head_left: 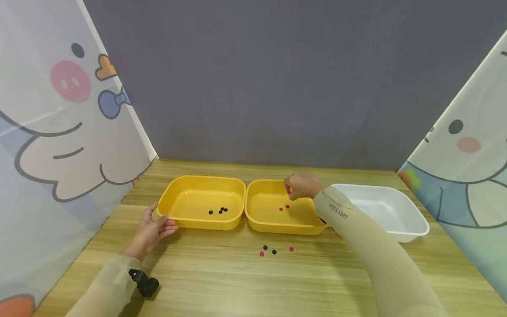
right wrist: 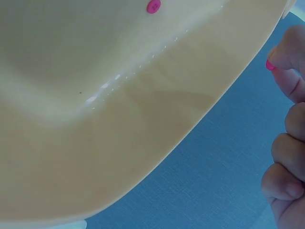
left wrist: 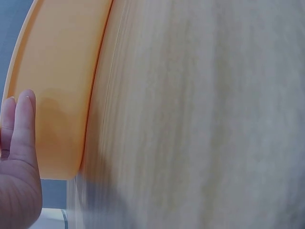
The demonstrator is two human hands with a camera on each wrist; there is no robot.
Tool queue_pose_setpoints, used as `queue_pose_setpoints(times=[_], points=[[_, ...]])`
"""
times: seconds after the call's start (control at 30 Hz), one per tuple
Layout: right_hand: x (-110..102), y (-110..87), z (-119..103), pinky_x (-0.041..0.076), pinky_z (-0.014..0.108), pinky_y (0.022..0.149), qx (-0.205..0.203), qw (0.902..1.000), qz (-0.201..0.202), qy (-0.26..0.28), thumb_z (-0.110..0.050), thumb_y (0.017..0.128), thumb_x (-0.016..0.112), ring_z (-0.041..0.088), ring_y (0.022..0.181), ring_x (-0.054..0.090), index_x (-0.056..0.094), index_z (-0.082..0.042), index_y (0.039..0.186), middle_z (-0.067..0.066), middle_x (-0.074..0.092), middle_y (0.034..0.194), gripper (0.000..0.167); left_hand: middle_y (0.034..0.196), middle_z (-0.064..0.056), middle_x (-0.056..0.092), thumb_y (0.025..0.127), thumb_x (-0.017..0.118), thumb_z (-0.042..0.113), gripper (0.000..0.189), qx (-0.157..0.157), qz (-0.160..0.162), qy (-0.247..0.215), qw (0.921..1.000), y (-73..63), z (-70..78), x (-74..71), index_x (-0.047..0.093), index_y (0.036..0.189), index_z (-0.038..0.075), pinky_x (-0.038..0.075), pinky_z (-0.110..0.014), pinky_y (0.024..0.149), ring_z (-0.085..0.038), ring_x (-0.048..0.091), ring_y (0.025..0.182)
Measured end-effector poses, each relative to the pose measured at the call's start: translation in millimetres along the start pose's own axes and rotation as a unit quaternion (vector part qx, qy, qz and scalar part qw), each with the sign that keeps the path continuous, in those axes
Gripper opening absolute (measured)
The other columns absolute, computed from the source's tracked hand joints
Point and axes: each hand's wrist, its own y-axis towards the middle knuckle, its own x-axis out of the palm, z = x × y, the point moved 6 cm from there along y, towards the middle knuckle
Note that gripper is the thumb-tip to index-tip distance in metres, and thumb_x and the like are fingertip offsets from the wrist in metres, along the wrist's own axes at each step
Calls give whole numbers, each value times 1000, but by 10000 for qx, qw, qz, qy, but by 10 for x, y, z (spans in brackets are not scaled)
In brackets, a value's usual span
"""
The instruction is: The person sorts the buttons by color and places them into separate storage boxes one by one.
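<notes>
At the front left corner of the left yellow tray [head_left: 202, 223], my left hand [head_left: 152, 229] rests with its fingers against the tray. In the left wrist view, straight fingers [left wrist: 25, 129] lie along the tray's outer wall. Several black buttons [head_left: 220, 212] lie inside this tray. My right hand [head_left: 303, 185] is over the back right of the second yellow tray [head_left: 285, 228]. Between its thumb and index finger it pinches a pink button [right wrist: 269, 65], the other fingers curled in. Two pink buttons [head_left: 287, 206] lie on that tray's floor.
Two black buttons [head_left: 274, 252] and two pink buttons [head_left: 291, 249] lie on the wooden table [head_left: 222, 281] in front of the trays. At the right stands a white tray [head_left: 412, 220], partly covered by my right forearm. A grey wall [head_left: 253, 88] rises behind the table.
</notes>
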Motion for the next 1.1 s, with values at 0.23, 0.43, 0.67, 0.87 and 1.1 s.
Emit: queue_pose_setpoints(times=[0.23, 0.43, 0.67, 0.87, 1.1], points=[[14, 20, 16, 45, 26, 55, -27, 9998, -113, -143, -13, 75, 70, 12, 62, 49, 63, -14, 79, -6, 59, 73, 8, 67, 2, 65, 103, 31, 2, 71, -42, 0, -29, 10000, -9, -2, -2, -22, 150, 15, 59, -24, 65, -10, 67, 61], [16, 17, 39, 47, 28, 57, -84, 9996, -115, -254, -10, 73, 70, 13, 62, 51, 62, -12, 77, -5, 60, 73, 9, 68, 2, 65, 103, 30, 2, 71, -27, -36, 85, 10000, -16, 9, -1, -22, 149, 14, 59, -24, 67, -9, 67, 62], [33, 44, 85, 49, 28, 60, -39, 9996, -160, -235, -12, 75, 71, 14, 64, 52, 63, -12, 79, -4, 60, 74, 9, 68, 2, 65, 103, 31, 2, 71, -16, -83, 74, 9999, -2, 15, 7, -23, 149, 14, 59, -25, 67, -10, 67, 62], [68, 76, 153, 50, 28, 62, 22, 9997, -197, -137, -12, 76, 70, 13, 66, 52, 63, -12, 80, -5, 61, 76, 8, 67, 3, 65, 103, 30, 3, 70, -53, -21, 90, 9999, 1, 21, 3, -21, 150, 14, 59, -25, 67, -9, 67, 62], [118, 71, 294, 48, 29, 61, 275, 9994, -211, -58, -12, 74, 69, 14, 67, 52, 61, -14, 77, -5, 57, 73, 8, 68, 1, 65, 103, 30, 2, 71, -66, -64, 35, 10000, -12, 22, 10, -22, 149, 14, 59, -25, 68, -10, 67, 62]])
